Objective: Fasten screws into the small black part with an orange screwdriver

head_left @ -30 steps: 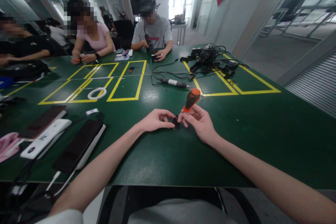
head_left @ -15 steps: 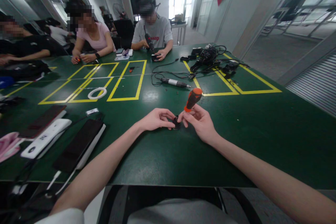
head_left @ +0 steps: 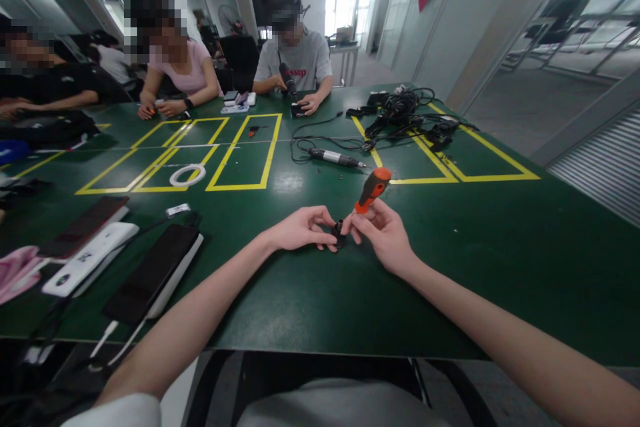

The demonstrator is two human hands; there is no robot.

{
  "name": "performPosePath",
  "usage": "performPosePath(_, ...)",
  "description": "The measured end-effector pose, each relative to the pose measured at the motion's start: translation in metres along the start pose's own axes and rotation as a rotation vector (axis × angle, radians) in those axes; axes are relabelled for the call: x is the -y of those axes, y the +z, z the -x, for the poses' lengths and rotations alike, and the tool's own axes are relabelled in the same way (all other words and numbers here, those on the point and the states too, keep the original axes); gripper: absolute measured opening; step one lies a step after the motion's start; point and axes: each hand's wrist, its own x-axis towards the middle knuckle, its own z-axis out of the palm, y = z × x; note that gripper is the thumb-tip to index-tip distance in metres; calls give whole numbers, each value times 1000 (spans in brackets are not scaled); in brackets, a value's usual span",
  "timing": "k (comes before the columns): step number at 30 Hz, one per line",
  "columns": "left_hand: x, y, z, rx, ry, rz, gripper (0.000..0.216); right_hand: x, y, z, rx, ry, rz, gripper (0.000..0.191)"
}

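Observation:
My left hand (head_left: 305,229) pinches a small black round part (head_left: 340,239) against the green table, thumb and fingers at its left side. The part has a wide base and a narrower upright top; its kind is too small to make out. In my right hand (head_left: 383,233) is a screwdriver with an orange and dark grey handle (head_left: 373,191), tilted with the handle up and to the right. Its shaft is hidden behind my fingers, and those fingertips are right beside the black part.
An electric screwdriver (head_left: 337,158) lies beyond my hands, its cord running to a heap of black cables (head_left: 400,110). At left are a black phone (head_left: 150,273), a white power bank (head_left: 90,259) and a white tape roll (head_left: 187,175). Co-workers (head_left: 293,60) sit across the table (head_left: 310,307).
The view has shifted very slightly. Both hands keep nearly the same pose around the black part, and the screwdriver handle stays tilted as before.

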Motion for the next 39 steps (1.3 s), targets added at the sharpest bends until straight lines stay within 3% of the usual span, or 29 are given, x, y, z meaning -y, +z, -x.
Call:
performPosePath(6,1,-1,0,-4,1,26,57,-2,-3,-2,-58,-4,45,41)
performPosePath(17,-1,-5,-1,0,-74,76,55,-2,0,-2,-31,-26,-37,39)
performPosePath(25,-5,-8,3,46,-60,67,39,-1,-1,-3,-2,-32,21,41)
performPosePath(28,-4,-9,3,50,-37,84,49,-1,-1,-1,12,-34,3,39)
performPosePath(31,-3,-9,3,27,-25,68,59,-2,-1,-1,-10,-23,-7,40)
performPosePath(39,4,-2,1,-95,-32,-67,57,-1,-1,-2,-3,-18,-4,41)
